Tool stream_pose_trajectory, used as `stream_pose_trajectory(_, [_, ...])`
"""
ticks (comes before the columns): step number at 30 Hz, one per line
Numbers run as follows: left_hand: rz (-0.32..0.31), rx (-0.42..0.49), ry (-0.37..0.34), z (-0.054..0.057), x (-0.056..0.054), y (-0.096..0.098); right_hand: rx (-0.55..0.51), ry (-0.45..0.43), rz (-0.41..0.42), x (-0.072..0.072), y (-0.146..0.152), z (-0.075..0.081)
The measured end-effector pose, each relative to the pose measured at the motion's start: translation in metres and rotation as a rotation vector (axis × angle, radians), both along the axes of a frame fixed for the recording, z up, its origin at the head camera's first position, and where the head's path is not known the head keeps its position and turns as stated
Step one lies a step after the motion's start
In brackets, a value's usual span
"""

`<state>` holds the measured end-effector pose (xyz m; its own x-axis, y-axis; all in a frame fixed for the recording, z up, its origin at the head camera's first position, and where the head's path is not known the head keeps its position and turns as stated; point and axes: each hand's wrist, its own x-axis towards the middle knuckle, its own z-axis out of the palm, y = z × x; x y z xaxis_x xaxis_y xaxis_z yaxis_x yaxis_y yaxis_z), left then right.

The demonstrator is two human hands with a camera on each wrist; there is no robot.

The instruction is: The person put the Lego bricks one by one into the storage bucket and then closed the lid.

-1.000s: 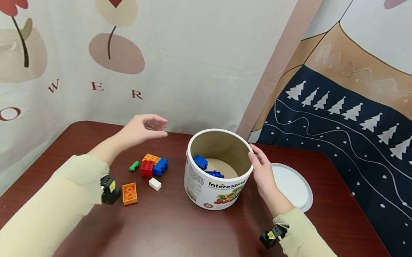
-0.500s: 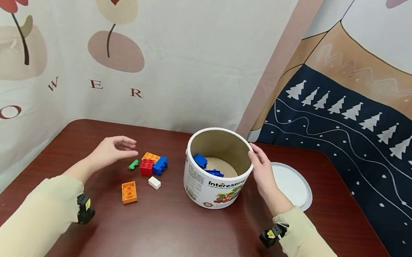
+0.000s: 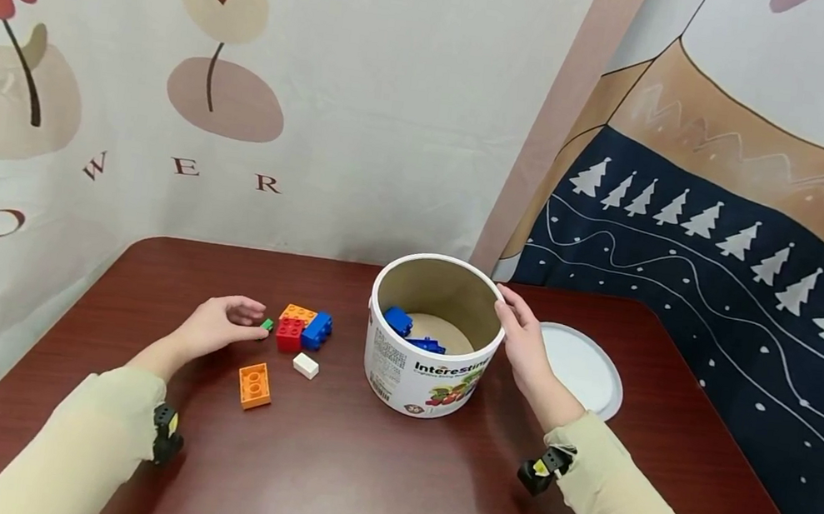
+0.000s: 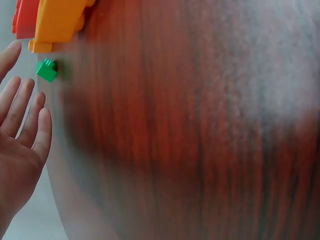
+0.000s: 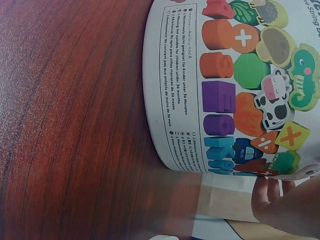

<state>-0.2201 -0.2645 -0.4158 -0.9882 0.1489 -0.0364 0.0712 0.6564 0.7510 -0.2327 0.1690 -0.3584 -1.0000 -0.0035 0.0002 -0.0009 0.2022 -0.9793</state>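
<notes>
My left hand [image 3: 216, 329] reaches over the table, thumb and fingers spread apart around a small green toy brick [image 3: 267, 325], which shows just past the fingertips. In the left wrist view that green brick [image 4: 46, 70] lies beyond the gap between thumb and fingers. Right beside it are a red brick [image 3: 290, 335], a blue brick [image 3: 317, 332] and an orange brick [image 3: 298, 313], bunched together. My right hand [image 3: 527, 344] grips the right rim of a white round bucket [image 3: 389, 365], its thumb outside. Inside the bucket lie a blue brick [image 3: 398, 320] and another blue piece [image 3: 427, 345].
A white brick [image 3: 306, 366] and a second orange brick [image 3: 255, 386] lie nearer me, left of the bucket. Behind my right hand a white round lid [image 3: 584, 376] rests flat on the brown table [image 3: 358, 486]. A printed curtain [image 3: 383, 103] hangs along the table's back edge.
My left hand has moved left and down from beside the bucket to the green brick, which its fingertips now partly cover. My right hand stays on the bucket's rim.
</notes>
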Motion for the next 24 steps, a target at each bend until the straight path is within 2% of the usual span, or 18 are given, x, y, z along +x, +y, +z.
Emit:
stream_pose_trajectory(12, [-0.061,-0.083,0.02,-0.0062,-0.0023,0.0063,-0.013,0.015,0.002,-0.0011,0.0,0.0007])
stream_pose_trajectory(21, [-0.048,-0.077,-0.007,-0.0036,-0.001,0.0048,-0.016,0.021,-0.003,-0.0009,-0.0006,-0.0013])
stream_pose_trajectory(24, [-0.052,-0.071,-0.003,0.0006,-0.0005,0.0037,-0.021,0.026,-0.005,-0.0009,-0.0009,-0.0013])
